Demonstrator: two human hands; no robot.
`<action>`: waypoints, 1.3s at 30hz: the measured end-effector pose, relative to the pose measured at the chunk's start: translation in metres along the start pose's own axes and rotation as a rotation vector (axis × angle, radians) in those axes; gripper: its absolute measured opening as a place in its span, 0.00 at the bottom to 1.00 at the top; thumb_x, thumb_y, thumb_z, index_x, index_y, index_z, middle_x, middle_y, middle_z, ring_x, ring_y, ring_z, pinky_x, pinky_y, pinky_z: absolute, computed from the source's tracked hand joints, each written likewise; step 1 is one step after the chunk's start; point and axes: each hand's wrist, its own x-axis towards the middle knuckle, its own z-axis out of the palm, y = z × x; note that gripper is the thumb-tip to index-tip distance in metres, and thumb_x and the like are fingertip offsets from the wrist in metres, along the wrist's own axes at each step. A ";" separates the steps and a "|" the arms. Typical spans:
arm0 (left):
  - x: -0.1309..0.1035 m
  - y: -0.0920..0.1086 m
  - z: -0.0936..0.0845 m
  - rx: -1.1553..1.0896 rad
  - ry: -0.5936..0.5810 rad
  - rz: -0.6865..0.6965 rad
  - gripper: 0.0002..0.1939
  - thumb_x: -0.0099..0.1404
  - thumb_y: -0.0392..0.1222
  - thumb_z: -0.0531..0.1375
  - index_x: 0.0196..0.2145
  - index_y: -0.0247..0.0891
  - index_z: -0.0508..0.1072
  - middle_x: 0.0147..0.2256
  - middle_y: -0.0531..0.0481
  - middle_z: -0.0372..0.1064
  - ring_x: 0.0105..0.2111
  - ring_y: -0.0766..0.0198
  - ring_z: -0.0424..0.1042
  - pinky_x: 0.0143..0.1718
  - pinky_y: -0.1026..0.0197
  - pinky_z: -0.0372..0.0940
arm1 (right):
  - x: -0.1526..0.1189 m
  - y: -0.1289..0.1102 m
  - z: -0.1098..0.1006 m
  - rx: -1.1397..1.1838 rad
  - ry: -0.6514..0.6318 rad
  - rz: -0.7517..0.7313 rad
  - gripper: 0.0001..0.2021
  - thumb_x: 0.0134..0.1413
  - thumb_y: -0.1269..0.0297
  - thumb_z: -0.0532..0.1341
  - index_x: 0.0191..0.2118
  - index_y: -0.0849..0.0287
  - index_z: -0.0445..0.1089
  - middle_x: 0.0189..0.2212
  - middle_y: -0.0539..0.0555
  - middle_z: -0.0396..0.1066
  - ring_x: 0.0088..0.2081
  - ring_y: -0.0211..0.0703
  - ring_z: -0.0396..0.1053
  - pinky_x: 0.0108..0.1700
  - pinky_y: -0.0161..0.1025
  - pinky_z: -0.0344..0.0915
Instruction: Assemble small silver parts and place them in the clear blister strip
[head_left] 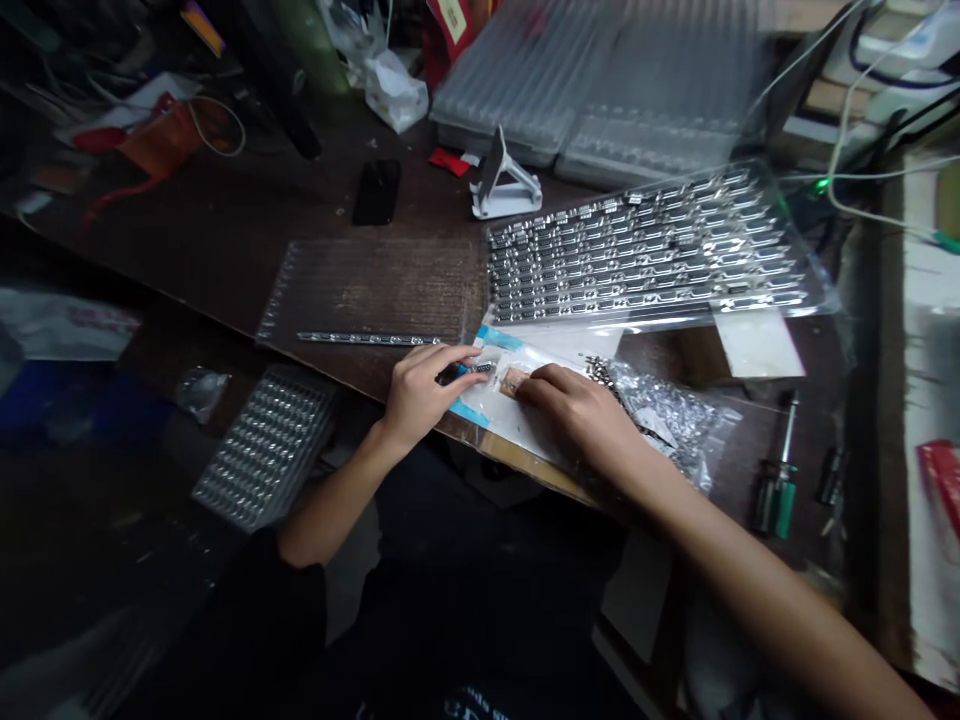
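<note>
Near the table's front edge, my left hand (429,392) pinches a small dark metal part (481,368) between thumb and fingertips. My right hand (571,408) is closed, its fingertips down on a small tan block (513,381) on a white sheet (526,418) with blue tape at its left end. Whether it also grips something tiny cannot be made out. Right of it lies a clear bag (679,415) of small metal parts, some loose at its mouth. Behind my left hand, a clear ridged tray (367,285) bears one row of metal parts (360,339).
A tray full of metal parts (637,250) stands behind my right hand. Farther back are a white stand (506,190), a black phone (376,192) and stacked clear trays (525,80). Screwdrivers (784,490) lie at right. Another filled tray (262,450) sits lower left.
</note>
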 end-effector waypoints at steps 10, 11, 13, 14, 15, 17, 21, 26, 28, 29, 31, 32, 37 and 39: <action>0.019 -0.027 -0.026 0.215 0.010 -0.116 0.11 0.71 0.46 0.60 0.43 0.40 0.80 0.43 0.47 0.80 0.44 0.58 0.78 0.51 0.56 0.67 | 0.000 0.003 0.001 0.062 0.078 0.024 0.15 0.65 0.74 0.57 0.54 0.59 0.73 0.45 0.61 0.75 0.43 0.50 0.74 0.43 0.45 0.71; 0.021 -0.029 -0.027 0.220 -0.001 -0.128 0.11 0.71 0.46 0.60 0.44 0.40 0.79 0.43 0.47 0.80 0.44 0.58 0.78 0.51 0.56 0.67 | 0.000 0.004 0.001 0.063 0.114 0.033 0.15 0.66 0.72 0.57 0.55 0.60 0.73 0.46 0.62 0.75 0.43 0.51 0.74 0.43 0.45 0.71; 0.023 -0.033 -0.026 0.208 -0.058 -0.122 0.10 0.70 0.45 0.61 0.44 0.40 0.79 0.44 0.47 0.80 0.45 0.57 0.78 0.52 0.54 0.67 | -0.001 0.006 0.000 0.070 0.190 0.061 0.15 0.67 0.69 0.56 0.54 0.62 0.74 0.47 0.63 0.76 0.43 0.51 0.74 0.43 0.46 0.71; 0.023 -0.034 -0.024 0.207 -0.092 -0.107 0.09 0.70 0.45 0.61 0.43 0.40 0.79 0.44 0.47 0.80 0.47 0.57 0.77 0.53 0.53 0.66 | -0.002 0.007 0.000 0.080 0.220 0.076 0.15 0.68 0.68 0.55 0.53 0.62 0.74 0.46 0.63 0.76 0.42 0.51 0.75 0.43 0.46 0.71; 0.022 -0.035 -0.023 0.219 -0.118 -0.092 0.09 0.69 0.45 0.61 0.43 0.41 0.79 0.46 0.47 0.80 0.50 0.56 0.76 0.55 0.51 0.65 | -0.002 0.008 -0.001 0.093 0.239 0.086 0.14 0.68 0.67 0.55 0.52 0.62 0.75 0.45 0.63 0.76 0.42 0.51 0.75 0.43 0.45 0.71; 0.020 -0.037 -0.021 0.276 -0.136 -0.072 0.08 0.69 0.45 0.61 0.41 0.42 0.80 0.50 0.47 0.78 0.55 0.54 0.72 0.59 0.48 0.63 | -0.004 0.009 -0.005 0.112 0.248 0.096 0.14 0.68 0.67 0.55 0.51 0.62 0.76 0.44 0.62 0.77 0.42 0.50 0.75 0.44 0.45 0.71; 0.019 -0.038 -0.026 0.410 -0.134 -0.055 0.09 0.69 0.44 0.60 0.42 0.45 0.80 0.53 0.48 0.76 0.57 0.52 0.69 0.59 0.45 0.61 | -0.011 0.014 -0.018 0.090 0.188 0.111 0.12 0.66 0.68 0.56 0.46 0.62 0.78 0.41 0.60 0.78 0.40 0.50 0.75 0.41 0.44 0.69; 0.020 -0.036 -0.041 0.532 -0.158 -0.016 0.09 0.69 0.44 0.59 0.42 0.47 0.80 0.52 0.48 0.75 0.56 0.48 0.69 0.58 0.43 0.61 | -0.027 0.024 -0.035 -0.028 0.015 0.269 0.08 0.57 0.66 0.67 0.42 0.59 0.79 0.38 0.57 0.77 0.37 0.50 0.74 0.37 0.43 0.64; 0.021 -0.036 -0.047 0.559 -0.167 -0.023 0.08 0.68 0.44 0.59 0.40 0.46 0.79 0.52 0.48 0.75 0.54 0.48 0.71 0.56 0.44 0.62 | -0.031 0.024 -0.039 -0.041 -0.038 0.282 0.08 0.55 0.67 0.69 0.41 0.59 0.79 0.38 0.58 0.77 0.38 0.49 0.74 0.37 0.43 0.63; 0.021 -0.036 -0.050 0.572 -0.175 -0.030 0.08 0.68 0.44 0.60 0.40 0.46 0.79 0.52 0.47 0.75 0.54 0.47 0.71 0.56 0.44 0.62 | -0.032 0.023 -0.040 -0.040 -0.056 0.274 0.06 0.56 0.68 0.68 0.40 0.59 0.79 0.38 0.58 0.77 0.38 0.49 0.74 0.38 0.42 0.63; 0.024 -0.033 -0.053 0.592 -0.195 -0.042 0.08 0.68 0.44 0.60 0.41 0.45 0.78 0.52 0.46 0.75 0.53 0.46 0.71 0.55 0.43 0.63 | -0.032 0.020 -0.040 -0.042 -0.077 0.251 0.05 0.58 0.72 0.65 0.39 0.60 0.78 0.36 0.59 0.77 0.38 0.48 0.74 0.38 0.42 0.62; 0.027 -0.030 -0.053 0.591 -0.202 -0.041 0.08 0.68 0.44 0.60 0.42 0.45 0.77 0.53 0.45 0.74 0.53 0.45 0.71 0.55 0.43 0.63 | -0.032 0.019 -0.040 -0.046 -0.081 0.245 0.06 0.59 0.74 0.63 0.38 0.61 0.78 0.35 0.59 0.77 0.37 0.48 0.74 0.38 0.42 0.62; 0.059 0.012 -0.022 0.429 -0.227 0.063 0.09 0.69 0.43 0.59 0.44 0.45 0.77 0.52 0.48 0.75 0.54 0.49 0.71 0.57 0.45 0.62 | -0.031 0.015 -0.040 -0.061 -0.084 0.269 0.08 0.62 0.74 0.59 0.37 0.61 0.76 0.34 0.59 0.77 0.34 0.46 0.73 0.35 0.41 0.58; 0.079 0.036 0.008 0.315 -0.275 0.145 0.09 0.69 0.41 0.59 0.44 0.44 0.78 0.52 0.49 0.75 0.53 0.52 0.72 0.58 0.46 0.62 | -0.032 0.016 -0.041 -0.034 -0.075 0.271 0.06 0.62 0.73 0.60 0.37 0.61 0.76 0.36 0.59 0.77 0.34 0.45 0.73 0.34 0.40 0.58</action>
